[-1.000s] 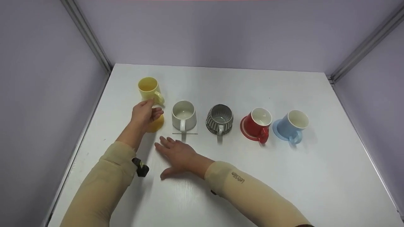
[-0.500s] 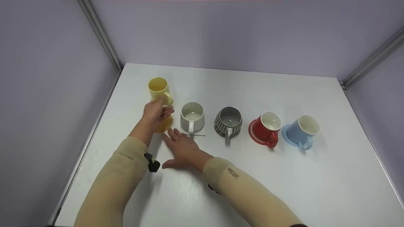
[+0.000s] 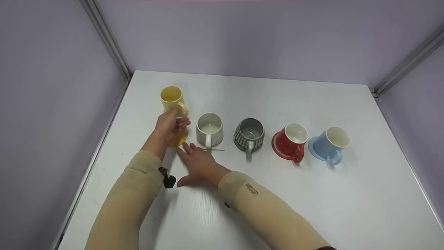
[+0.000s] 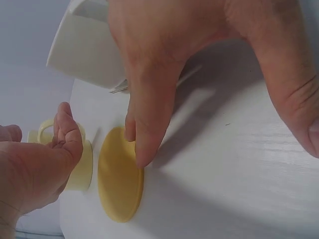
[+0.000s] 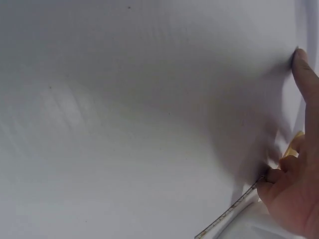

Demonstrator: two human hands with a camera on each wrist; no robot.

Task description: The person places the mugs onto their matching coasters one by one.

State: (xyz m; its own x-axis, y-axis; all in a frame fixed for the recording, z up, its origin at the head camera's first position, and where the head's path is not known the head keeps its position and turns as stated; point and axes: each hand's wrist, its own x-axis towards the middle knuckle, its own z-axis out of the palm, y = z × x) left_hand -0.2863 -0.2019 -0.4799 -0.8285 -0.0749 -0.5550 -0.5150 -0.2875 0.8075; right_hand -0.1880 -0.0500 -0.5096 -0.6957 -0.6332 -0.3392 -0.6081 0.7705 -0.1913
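With its fingers bent at the handle, my left hand [image 3: 169, 123] pinches the pale yellow mug [image 3: 170, 100] at the far left. The left wrist view shows that hand [image 4: 45, 159] beside the mug [image 4: 81, 174], partly covering it. Nearer to me, a round yellow coaster [image 3: 180, 138] lies flat on the table, partly under the left hand in the head view. My right hand [image 3: 199, 165] is spread palm down, and its extended fingertips touch the coaster's near edge. In the left wrist view one finger [image 4: 154, 119] meets the coaster [image 4: 117, 179].
A white mug [image 3: 210, 130] on a square coaster stands just right of the hands. Farther right are a grey striped mug [image 3: 249, 135], a red mug [image 3: 290, 140] on a red coaster and a blue mug [image 3: 327, 142] on a blue coaster. Walls border the table's back and sides.
My right hand has moved forward until its fingertips reach the yellow coaster. The left hand keeps its hold on the yellow mug's handle. The head view has shifted slightly.
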